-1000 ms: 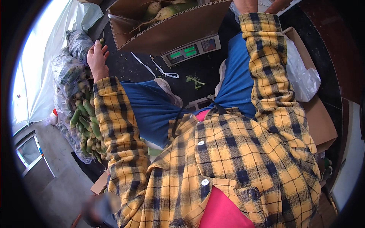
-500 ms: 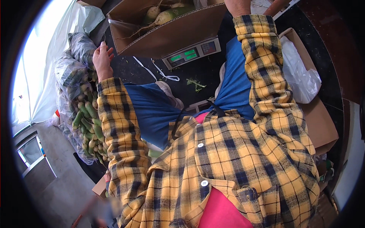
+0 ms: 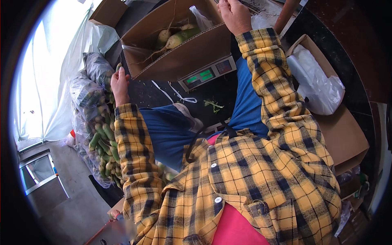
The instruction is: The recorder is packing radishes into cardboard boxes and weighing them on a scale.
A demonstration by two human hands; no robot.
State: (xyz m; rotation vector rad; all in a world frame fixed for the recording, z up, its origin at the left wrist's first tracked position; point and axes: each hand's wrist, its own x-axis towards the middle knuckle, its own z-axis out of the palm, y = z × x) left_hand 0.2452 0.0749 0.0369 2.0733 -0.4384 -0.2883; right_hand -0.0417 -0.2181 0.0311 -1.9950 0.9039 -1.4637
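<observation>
My left hand (image 3: 120, 86) is raised beside the left side of an open cardboard box (image 3: 183, 55), its fingers curled in. A small greenish-brown tip (image 3: 119, 66) sticks up past the fingertips; its kind is not clear. My right hand (image 3: 237, 17) is over the box's right end, thumb and fingers pinched together near the picture's top edge. What they pinch, if anything, does not show. Green and white radishes (image 3: 176, 40) with long thin roots lie in the box, beside a clear plastic bag (image 3: 201, 18). The box rests on a digital scale (image 3: 208, 73) with a lit green display.
Plastic sacks (image 3: 87, 92) and a heap of green radishes (image 3: 107, 139) lie at my left. A white plastic bag (image 3: 316, 81) hangs from a carton at my right, above another carton (image 3: 341, 136). White string (image 3: 187, 99) and leaf scraps (image 3: 213, 106) lie on the dark floor.
My right hand has come left and back toward me, now fully in view and pinched. My left hand's fingers have closed in, with a greenish tip at them. The view has shifted slightly.
</observation>
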